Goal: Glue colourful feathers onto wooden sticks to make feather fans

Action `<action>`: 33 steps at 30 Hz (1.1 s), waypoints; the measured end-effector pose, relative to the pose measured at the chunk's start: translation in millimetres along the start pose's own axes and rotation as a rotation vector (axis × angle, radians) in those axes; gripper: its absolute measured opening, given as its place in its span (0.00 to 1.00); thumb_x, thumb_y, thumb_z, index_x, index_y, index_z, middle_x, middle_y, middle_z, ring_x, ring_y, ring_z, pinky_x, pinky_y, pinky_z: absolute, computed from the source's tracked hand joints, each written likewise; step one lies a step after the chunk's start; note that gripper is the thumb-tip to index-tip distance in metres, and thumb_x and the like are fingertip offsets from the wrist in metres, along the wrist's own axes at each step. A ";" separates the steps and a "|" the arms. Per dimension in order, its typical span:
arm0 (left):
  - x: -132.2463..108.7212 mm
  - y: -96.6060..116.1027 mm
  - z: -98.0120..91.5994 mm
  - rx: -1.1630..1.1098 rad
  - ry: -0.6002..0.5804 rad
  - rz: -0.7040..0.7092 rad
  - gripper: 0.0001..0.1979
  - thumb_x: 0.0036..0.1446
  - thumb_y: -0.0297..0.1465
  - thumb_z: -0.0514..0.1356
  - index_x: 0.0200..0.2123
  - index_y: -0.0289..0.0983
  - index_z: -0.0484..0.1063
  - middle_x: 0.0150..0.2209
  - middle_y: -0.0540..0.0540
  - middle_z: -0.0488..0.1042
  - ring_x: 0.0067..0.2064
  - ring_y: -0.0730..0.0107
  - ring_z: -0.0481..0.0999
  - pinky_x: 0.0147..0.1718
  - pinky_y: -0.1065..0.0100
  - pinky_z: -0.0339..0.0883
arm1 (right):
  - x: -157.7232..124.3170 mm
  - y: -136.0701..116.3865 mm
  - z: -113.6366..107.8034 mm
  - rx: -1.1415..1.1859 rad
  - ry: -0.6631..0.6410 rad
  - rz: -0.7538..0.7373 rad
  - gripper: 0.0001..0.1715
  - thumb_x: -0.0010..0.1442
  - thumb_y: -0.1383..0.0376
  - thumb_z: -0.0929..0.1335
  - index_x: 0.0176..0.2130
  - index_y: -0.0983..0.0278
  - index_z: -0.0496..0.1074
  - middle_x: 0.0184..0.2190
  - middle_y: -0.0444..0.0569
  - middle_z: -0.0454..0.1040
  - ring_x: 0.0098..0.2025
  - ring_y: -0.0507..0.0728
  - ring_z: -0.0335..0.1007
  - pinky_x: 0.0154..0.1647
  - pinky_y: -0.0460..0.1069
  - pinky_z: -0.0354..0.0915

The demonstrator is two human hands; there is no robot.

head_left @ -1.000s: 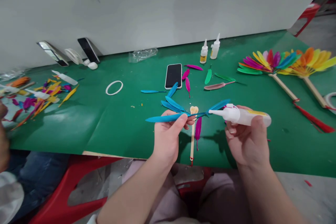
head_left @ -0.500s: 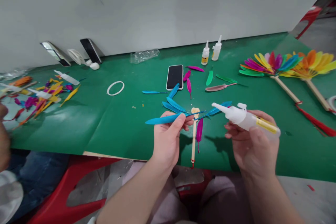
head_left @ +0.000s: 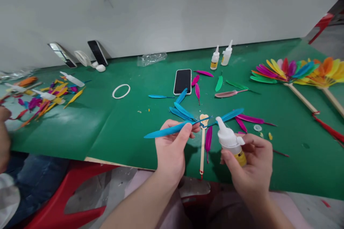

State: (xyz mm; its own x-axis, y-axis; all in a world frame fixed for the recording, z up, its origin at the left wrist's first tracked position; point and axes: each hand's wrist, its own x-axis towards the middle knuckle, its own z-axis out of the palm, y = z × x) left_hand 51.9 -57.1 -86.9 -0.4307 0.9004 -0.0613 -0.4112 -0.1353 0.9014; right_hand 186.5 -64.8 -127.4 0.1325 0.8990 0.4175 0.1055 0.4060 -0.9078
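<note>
Between thumb and fingers, my left hand [head_left: 173, 146] pinches a blue feather [head_left: 166, 131], its quill pointing right. My right hand [head_left: 249, 168] grips a glue bottle [head_left: 231, 143] with a white nozzle and yellow label; the nozzle tilts up and left, apart from the feather's quill. Beneath the hands lies a wooden fan handle [head_left: 202, 146] with a rounded top and a red cord at its lower end. Several loose blue feathers [head_left: 184, 110] lie around its top, and a magenta feather [head_left: 208, 139] rests right beside it.
A phone [head_left: 182, 81] lies beyond my hands, with two small glue bottles [head_left: 215, 59] standing behind. Two feather fans [head_left: 301, 96] lie at right. A white ring [head_left: 121, 91] is left of centre. At far left are a feather pile [head_left: 53, 96] and another person's hand [head_left: 4, 114].
My right hand has turned the glue bottle more upright and moved it slightly left, uncovering magenta feathers behind it. My left hand still pinches the blue feather. The view has shifted slightly.
</note>
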 end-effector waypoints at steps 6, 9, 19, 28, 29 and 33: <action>0.3 1.9 1.1 0.017 0.030 0.009 0.09 0.47 0.29 0.65 0.22 0.36 0.66 0.22 0.50 0.77 0.28 0.73 0.78 0.27 0.75 0.69 | -1.9 1.7 2.3 -0.014 -0.065 0.028 0.21 0.49 0.71 0.70 0.40 0.57 0.58 0.34 0.45 0.67 0.25 0.50 0.67 0.19 0.46 0.66; -0.1 2.1 0.8 0.036 0.024 -0.004 0.10 0.46 0.30 0.65 0.22 0.36 0.66 0.24 0.48 0.78 0.28 0.71 0.78 0.27 0.74 0.69 | -2.3 2.7 4.0 -0.008 -0.023 0.066 0.21 0.49 0.70 0.70 0.39 0.58 0.58 0.34 0.44 0.66 0.25 0.50 0.68 0.20 0.46 0.66; 0.4 0.7 -1.3 0.017 0.002 0.008 0.09 0.48 0.30 0.65 0.23 0.36 0.66 0.24 0.49 0.78 0.29 0.73 0.78 0.28 0.76 0.69 | -1.6 3.8 7.8 -0.045 0.060 0.053 0.22 0.48 0.69 0.71 0.40 0.58 0.59 0.34 0.45 0.66 0.30 0.53 0.70 0.26 0.49 0.68; -0.2 1.5 0.1 0.044 0.022 0.025 0.09 0.47 0.29 0.65 0.23 0.36 0.66 0.24 0.49 0.78 0.28 0.72 0.78 0.27 0.75 0.69 | -3.5 6.9 9.6 -0.080 0.090 0.009 0.23 0.47 0.69 0.71 0.40 0.58 0.59 0.36 0.46 0.67 0.34 0.55 0.70 0.30 0.51 0.69; -0.4 1.6 0.5 0.046 0.027 0.026 0.09 0.47 0.29 0.65 0.23 0.36 0.66 0.24 0.49 0.78 0.28 0.72 0.78 0.27 0.75 0.69 | -3.6 7.2 9.8 -0.085 0.094 0.004 0.23 0.47 0.69 0.71 0.40 0.58 0.59 0.35 0.46 0.67 0.34 0.54 0.70 0.30 0.51 0.69; -0.8 1.5 1.0 0.068 0.045 0.033 0.10 0.46 0.30 0.65 0.22 0.36 0.66 0.23 0.49 0.77 0.29 0.71 0.78 0.27 0.74 0.69 | -4.2 7.1 11.0 -0.120 0.102 -0.019 0.23 0.46 0.69 0.72 0.40 0.59 0.60 0.35 0.46 0.68 0.35 0.54 0.71 0.33 0.50 0.69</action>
State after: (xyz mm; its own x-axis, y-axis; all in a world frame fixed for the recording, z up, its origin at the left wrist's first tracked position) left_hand 52.5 -57.6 -85.0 -0.4791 0.8764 -0.0486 -0.3415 -0.1351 0.9301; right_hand 175.8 -63.9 -136.1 0.2283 0.8674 0.4421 0.2250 0.3948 -0.8908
